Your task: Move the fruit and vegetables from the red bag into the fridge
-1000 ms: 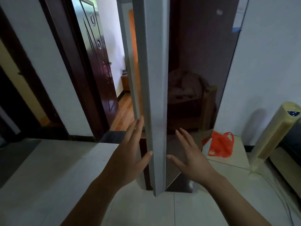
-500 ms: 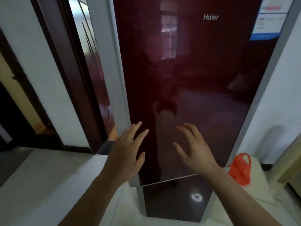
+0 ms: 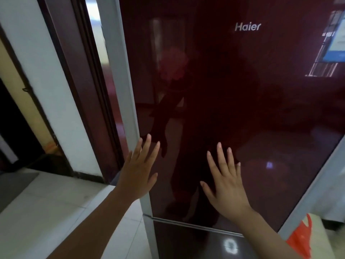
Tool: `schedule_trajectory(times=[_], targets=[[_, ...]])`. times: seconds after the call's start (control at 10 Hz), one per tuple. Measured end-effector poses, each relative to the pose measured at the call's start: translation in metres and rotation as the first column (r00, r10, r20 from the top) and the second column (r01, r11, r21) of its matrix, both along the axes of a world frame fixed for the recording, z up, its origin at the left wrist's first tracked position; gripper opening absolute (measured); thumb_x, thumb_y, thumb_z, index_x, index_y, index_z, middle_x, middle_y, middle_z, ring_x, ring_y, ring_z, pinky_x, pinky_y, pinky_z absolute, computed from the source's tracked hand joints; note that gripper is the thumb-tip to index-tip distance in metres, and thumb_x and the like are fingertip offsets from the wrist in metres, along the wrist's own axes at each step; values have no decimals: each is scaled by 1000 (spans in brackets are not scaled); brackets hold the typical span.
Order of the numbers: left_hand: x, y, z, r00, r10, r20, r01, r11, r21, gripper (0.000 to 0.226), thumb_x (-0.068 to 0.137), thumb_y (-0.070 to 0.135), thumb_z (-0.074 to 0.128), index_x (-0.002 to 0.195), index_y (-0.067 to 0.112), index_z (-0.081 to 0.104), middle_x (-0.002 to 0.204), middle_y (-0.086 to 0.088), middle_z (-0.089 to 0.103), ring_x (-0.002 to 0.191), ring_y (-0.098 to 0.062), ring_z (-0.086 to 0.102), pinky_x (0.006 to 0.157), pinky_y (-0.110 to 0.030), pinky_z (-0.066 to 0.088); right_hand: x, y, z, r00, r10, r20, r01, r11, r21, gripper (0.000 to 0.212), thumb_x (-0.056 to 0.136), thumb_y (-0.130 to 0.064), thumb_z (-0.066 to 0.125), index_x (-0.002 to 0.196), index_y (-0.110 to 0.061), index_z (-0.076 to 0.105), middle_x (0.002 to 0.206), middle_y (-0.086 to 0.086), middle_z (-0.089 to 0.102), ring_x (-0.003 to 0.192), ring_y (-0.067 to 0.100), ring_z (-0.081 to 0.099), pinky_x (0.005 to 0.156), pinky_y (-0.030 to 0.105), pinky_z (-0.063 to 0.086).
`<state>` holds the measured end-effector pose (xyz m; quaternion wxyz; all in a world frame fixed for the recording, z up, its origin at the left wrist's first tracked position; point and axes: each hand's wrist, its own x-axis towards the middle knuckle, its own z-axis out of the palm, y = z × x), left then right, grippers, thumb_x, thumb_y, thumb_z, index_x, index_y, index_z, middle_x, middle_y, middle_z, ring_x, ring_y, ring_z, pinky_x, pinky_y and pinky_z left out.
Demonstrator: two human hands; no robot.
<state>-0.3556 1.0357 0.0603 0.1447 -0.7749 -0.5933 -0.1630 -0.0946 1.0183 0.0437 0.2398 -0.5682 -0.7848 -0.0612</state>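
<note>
The fridge fills most of the view, and its glossy dark red upper door (image 3: 261, 109) is shut. My left hand (image 3: 139, 171) lies flat near the door's left grey edge, fingers spread, holding nothing. My right hand (image 3: 225, 182) is flat against the door's lower middle, also empty. The red bag (image 3: 300, 238) lies on the floor at the lower right, partly hidden behind my right forearm. No fruit or vegetables show.
The lower fridge door (image 3: 196, 243) begins just below my hands. A dark wooden door frame (image 3: 82, 86) and a white wall (image 3: 37, 71) stand to the left. Pale floor tiles (image 3: 46, 212) spread at the lower left.
The fridge door has swung from edge-on and open to fully shut. Both hands have moved forward and flattened against it, and the view has come closer.
</note>
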Motion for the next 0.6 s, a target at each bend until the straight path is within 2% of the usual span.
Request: schedule_trajectory(times=[0.3,0.4,0.5,0.6], targets=[[-5,2,0,999,-21,-27,22,999,28,98,72,35,72,148,24,11,157,-10,1,143,-31,9,101,-52,36,-3,2,-1,998,3,-67,-3,1000,-12,81,86,-37,58,149,-24,9,155,-3,-22,141,23,-23,110,53,-1],[-3,0,-1,1000,-25,3,25,999,20,95,75,35,70,148,27,9,158,-7,-4,143,-30,10,102,-53,34,1,2,-1,995,32,-89,-33,999,-10,78,87,-37,56,149,-22,12,156,-4,-17,142,22,-20,111,51,0],[4,-10,3,998,-32,63,31,999,5,91,79,36,66,148,28,8,158,-4,-6,144,-27,10,105,-52,35,6,-7,3,983,101,-153,-104,994,-15,73,90,-38,53,149,-22,13,157,-7,-13,143,17,-18,115,46,6],[14,-27,8,998,-39,42,40,999,-16,87,80,40,63,147,28,8,158,-4,-4,145,-26,9,106,-52,30,11,-23,6,960,124,-250,-128,992,1,68,90,-40,52,147,-18,22,158,-4,2,145,15,-5,116,38,19]])
